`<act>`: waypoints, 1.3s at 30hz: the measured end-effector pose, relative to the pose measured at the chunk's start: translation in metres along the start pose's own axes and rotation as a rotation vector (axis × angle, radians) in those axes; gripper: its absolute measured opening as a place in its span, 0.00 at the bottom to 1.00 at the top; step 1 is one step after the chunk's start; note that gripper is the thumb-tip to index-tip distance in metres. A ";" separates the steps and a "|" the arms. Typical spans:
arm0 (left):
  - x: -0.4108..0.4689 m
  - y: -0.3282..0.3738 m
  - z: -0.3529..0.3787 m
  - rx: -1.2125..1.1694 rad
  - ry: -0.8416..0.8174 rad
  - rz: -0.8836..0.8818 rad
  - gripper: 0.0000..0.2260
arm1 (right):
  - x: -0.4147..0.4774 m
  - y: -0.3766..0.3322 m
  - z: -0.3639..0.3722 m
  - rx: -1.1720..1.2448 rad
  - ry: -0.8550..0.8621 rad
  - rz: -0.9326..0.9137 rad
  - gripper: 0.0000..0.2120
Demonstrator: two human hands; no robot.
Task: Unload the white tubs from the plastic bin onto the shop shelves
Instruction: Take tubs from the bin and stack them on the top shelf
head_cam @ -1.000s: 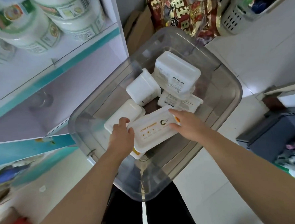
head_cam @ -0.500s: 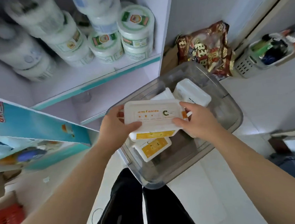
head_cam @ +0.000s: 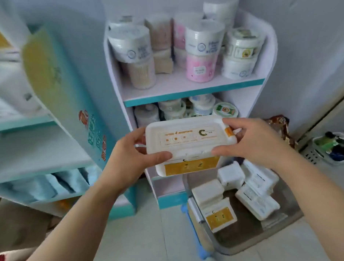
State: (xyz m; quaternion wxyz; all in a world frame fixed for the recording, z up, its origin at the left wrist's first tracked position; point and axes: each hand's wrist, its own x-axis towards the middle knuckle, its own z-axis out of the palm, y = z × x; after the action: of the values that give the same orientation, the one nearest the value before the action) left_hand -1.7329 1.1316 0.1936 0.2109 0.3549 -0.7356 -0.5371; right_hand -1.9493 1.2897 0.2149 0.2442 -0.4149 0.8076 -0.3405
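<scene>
A flat white rectangular tub (head_cam: 189,138) with an orange label is held up in front of the narrow shelf unit (head_cam: 193,90), level with its second shelf. My left hand (head_cam: 132,153) grips the tub's left end and my right hand (head_cam: 254,140) grips its right end. The tub appears to sit on a second one whose orange side (head_cam: 190,166) shows below. On the floor at lower right stands the clear plastic bin (head_cam: 251,243), holding several more white tubs (head_cam: 257,201).
The narrow unit's upper shelves are packed with round white and pink containers (head_cam: 201,56). A teal-edged shelf rack (head_cam: 48,124) with folded blue cloths stands on the left. A white basket (head_cam: 333,151) and a red-gold bag (head_cam: 281,129) sit to the right.
Both hands lifted the tub out of the bin and raised it in front of the shelf unit. My view tilted up from the bin to the shelves.
</scene>
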 end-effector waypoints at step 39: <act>0.051 0.027 -0.395 0.198 0.739 0.145 0.18 | 0.191 -0.387 0.188 -0.107 0.107 -0.556 0.24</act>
State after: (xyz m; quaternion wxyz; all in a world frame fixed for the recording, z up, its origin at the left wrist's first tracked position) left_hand -1.5014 0.8454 0.3467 0.4639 0.4904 -0.6813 -0.2830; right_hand -1.7296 0.9010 0.3629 0.0761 -0.6142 0.6915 -0.3727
